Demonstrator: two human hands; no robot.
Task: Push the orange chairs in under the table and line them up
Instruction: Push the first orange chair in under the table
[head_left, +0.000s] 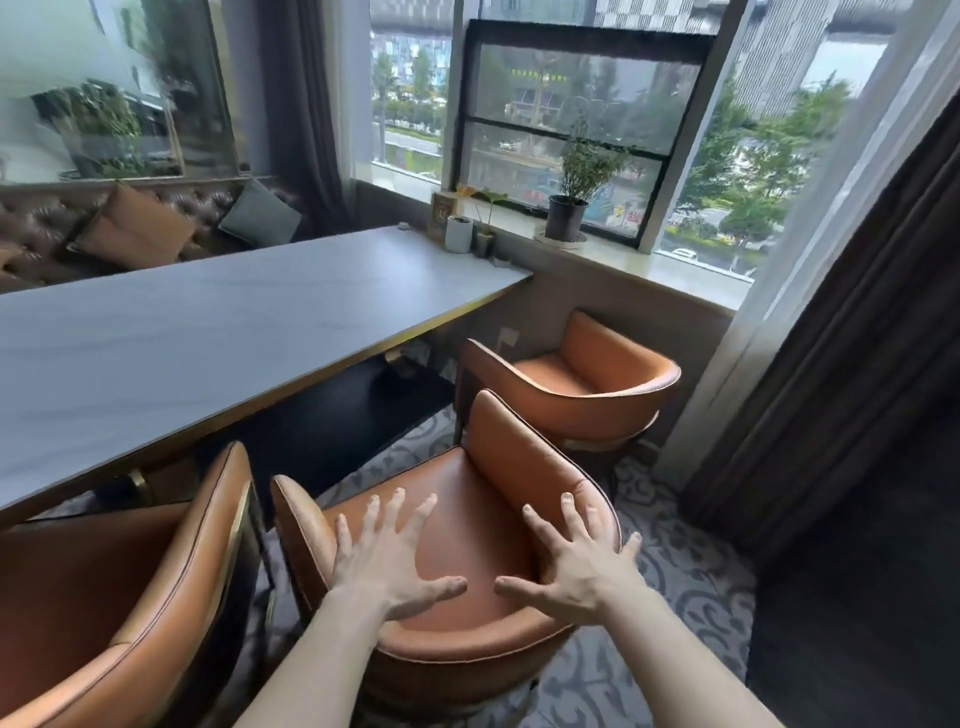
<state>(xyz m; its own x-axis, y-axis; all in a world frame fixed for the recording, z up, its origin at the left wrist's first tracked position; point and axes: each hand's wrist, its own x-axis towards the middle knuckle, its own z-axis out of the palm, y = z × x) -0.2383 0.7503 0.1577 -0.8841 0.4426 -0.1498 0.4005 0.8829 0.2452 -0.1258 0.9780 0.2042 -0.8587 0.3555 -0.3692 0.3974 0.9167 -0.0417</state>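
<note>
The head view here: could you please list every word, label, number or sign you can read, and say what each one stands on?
None can be read.
Small card at the table's far end, by the white cup: a round emblem, too blurred to read.
Signs on the street beyond the window: coloured marks, too small to read.
Strip of light marks on a building outside: illegible.

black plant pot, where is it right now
In the head view the black plant pot stands on the windowsill at upper centre-right, just right of the white cup at the table's far end.
</note>
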